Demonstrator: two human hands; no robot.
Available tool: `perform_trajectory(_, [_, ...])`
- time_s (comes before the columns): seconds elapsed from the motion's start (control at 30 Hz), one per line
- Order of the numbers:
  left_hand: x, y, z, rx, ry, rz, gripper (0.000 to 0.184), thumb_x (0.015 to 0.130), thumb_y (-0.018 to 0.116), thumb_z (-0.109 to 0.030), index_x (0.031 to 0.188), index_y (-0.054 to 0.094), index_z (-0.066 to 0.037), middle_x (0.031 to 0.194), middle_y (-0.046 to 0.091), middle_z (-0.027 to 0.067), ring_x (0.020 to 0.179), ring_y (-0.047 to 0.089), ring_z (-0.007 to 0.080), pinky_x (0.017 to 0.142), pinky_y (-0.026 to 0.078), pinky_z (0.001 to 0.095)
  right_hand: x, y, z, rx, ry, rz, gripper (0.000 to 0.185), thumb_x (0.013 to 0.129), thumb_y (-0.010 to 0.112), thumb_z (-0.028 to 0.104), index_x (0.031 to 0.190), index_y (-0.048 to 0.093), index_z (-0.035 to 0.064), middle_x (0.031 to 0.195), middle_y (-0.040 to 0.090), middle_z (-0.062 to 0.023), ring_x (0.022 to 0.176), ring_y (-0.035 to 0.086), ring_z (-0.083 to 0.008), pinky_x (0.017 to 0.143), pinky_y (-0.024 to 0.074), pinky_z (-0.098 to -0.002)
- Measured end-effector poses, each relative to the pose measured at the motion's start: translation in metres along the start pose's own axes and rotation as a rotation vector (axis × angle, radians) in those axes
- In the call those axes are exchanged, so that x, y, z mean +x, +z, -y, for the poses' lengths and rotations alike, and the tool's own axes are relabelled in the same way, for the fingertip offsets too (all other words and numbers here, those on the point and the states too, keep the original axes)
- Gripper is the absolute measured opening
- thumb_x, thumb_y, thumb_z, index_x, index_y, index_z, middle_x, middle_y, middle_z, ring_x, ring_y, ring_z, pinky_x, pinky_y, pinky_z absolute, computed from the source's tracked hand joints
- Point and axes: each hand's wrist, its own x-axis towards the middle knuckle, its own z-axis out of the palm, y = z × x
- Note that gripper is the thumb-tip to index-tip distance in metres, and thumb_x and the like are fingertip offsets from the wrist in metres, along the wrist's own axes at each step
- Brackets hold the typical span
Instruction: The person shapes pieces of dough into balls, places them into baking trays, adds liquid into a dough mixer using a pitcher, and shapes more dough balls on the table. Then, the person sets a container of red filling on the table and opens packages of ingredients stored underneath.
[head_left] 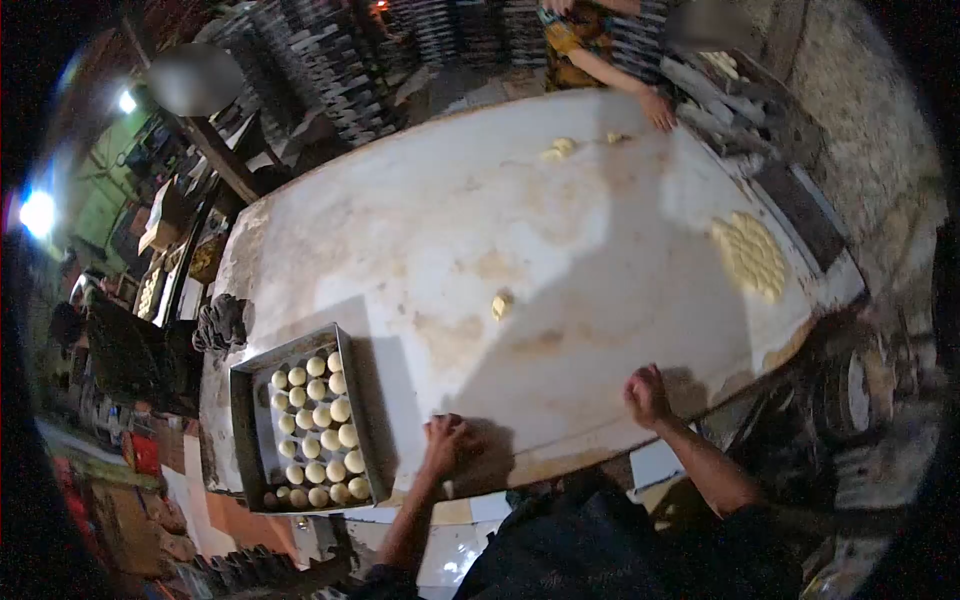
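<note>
Pale, round, smooth dough balls [321, 414]: location?

Loose rows inside the dark, rectangular metal tray [243, 430], at the left end of the worn, off-white, flat surface [370, 240]. One small, irregular, cream-yellow dough lump [502, 305] lies nearer the middle, apart from both hands.

Hands?

Near edge: the left hand [447, 440] just right of the tray, the right hand [648, 397] farther along. Fingers of both curled inward; whether they close on any dough, cannot tell, palms hidden.

Handling, should dough be under them?

Judgement: cup the palms, keep pressure light and even, circle smoothly. Pressing hard would likely flatten it. Match size to the trayed balls.
</note>
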Motion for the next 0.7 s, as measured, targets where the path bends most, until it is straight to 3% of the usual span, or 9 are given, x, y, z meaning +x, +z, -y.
perform_trajectory(0.07, [0.029, 0.006, 0.023, 0.285, -0.041, 0.023, 0.053, 0.065, 0.074, -0.040, 0.102, 0.056, -0.007, 0.109, 0.046, 0.0127, 0.100, 0.041, 0.0345, 0.084, 0.034, 0.0500, 0.032, -0.024, 0.002, -0.423, -0.525, 0.199, 0.022, 0.077, 0.058, 0.024, 0.074, 0.046, 0.0058, 0.077, 0.045, -0.0119, 0.078, 0.043, -0.0312, 0.071, 0.0360, -0.0441])
perform_trajectory(0.3, [0.144, 0.063, -0.056, -0.118, -0.226, -0.248, 0.040, 0.070, 0.075, -0.032, 0.090, 0.054, -0.005, 0.091, 0.053, 0.0130, 0.091, 0.047, 0.0333, 0.079, 0.039, 0.0432, 0.082, 0.060, 0.024, -0.204, -0.323, 0.143, 0.021, 0.071, 0.058, 0.022, 0.074, 0.048, 0.0047, 0.079, 0.047, -0.0166, 0.087, 0.043, -0.0366, 0.076, 0.0345, -0.0497])
perform_trajectory(0.37, [0.114, 0.067, -0.090, 0.017, -0.289, 0.051, 0.034, 0.070, 0.069, -0.019, 0.099, 0.056, -0.007, 0.104, 0.053, 0.0142, 0.101, 0.046, 0.0346, 0.085, 0.039, 0.0459, 0.047, 0.052, 0.023, -0.294, -0.382, 0.357, 0.017, 0.071, 0.057, 0.016, 0.076, 0.052, 0.0009, 0.083, 0.052, -0.0207, 0.086, 0.051, -0.0393, 0.093, 0.0365, -0.0529])
perform_trajectory(0.43, [0.061, 0.076, -0.087, -0.056, -0.209, 0.068, 0.039, 0.070, 0.060, -0.017, 0.108, 0.056, -0.008, 0.121, 0.047, 0.0173, 0.114, 0.042, 0.0374, 0.094, 0.036, 0.0477, 0.044, 0.025, 0.000, -0.134, -0.565, 0.396, 0.013, 0.075, 0.053, 0.012, 0.076, 0.050, -0.0002, 0.081, 0.049, -0.0206, 0.084, 0.048, -0.0409, 0.089, 0.0350, -0.0540])
perform_trajectory(0.47, [0.027, 0.086, -0.059, -0.002, -0.181, 0.051, 0.033, 0.071, 0.060, -0.016, 0.104, 0.058, -0.008, 0.113, 0.055, 0.0151, 0.109, 0.047, 0.0347, 0.090, 0.039, 0.0478, 0.053, 0.007, -0.017, -0.130, -0.596, 0.461, 0.010, 0.074, 0.053, 0.009, 0.076, 0.050, -0.0005, 0.082, 0.049, -0.0203, 0.085, 0.048, -0.0407, 0.089, 0.0352, -0.0535])
perform_trajectory(0.5, [0.083, 0.027, -0.096, 0.320, -0.338, 0.547, 0.026, 0.071, 0.062, -0.014, 0.096, 0.060, -0.010, 0.095, 0.061, 0.0103, 0.097, 0.053, 0.0315, 0.086, 0.041, 0.0465, 0.060, -0.006, -0.028, -0.129, -0.627, 0.527, 0.008, 0.073, 0.053, 0.006, 0.077, 0.050, -0.0007, 0.083, 0.049, -0.0201, 0.086, 0.047, -0.0404, 0.089, 0.0353, -0.0529])
perform_trajectory(0.57, [0.054, 0.033, -0.027, 0.214, -0.233, -0.010, 0.019, 0.069, 0.065, -0.015, 0.087, 0.060, -0.011, 0.077, 0.060, 0.0063, 0.083, 0.054, 0.0292, 0.080, 0.041, 0.0433, 0.107, -0.010, -0.024, -0.290, -0.516, 0.298, 0.008, 0.073, 0.053, 0.003, 0.079, 0.049, -0.0007, 0.085, 0.048, -0.0196, 0.088, 0.047, -0.0399, 0.091, 0.0355, -0.0516])
perform_trajectory(0.67, [0.121, 0.040, -0.010, 0.239, -0.339, -0.166, 0.023, 0.061, 0.070, -0.015, 0.081, 0.059, -0.011, 0.082, 0.058, 0.0059, 0.082, 0.051, 0.0283, 0.077, 0.039, 0.0397, 0.151, 0.031, -0.006, -0.318, -0.485, 0.174, 0.009, 0.076, 0.051, 0.005, 0.081, 0.048, -0.0010, 0.087, 0.048, -0.0194, 0.088, 0.046, -0.0396, 0.090, 0.0355, -0.0524])
perform_trajectory(0.7, [0.162, 0.017, -0.054, 0.204, -0.411, -0.179, 0.028, 0.057, 0.070, -0.012, 0.083, 0.059, -0.010, 0.087, 0.059, 0.0054, 0.087, 0.051, 0.0283, 0.081, 0.038, 0.0392, 0.150, 0.043, 0.007, -0.319, -0.422, 0.120, 0.009, 0.077, 0.051, 0.005, 0.081, 0.047, -0.0013, 0.087, 0.047, -0.0194, 0.087, 0.046, -0.0396, 0.089, 0.0355, -0.0528])
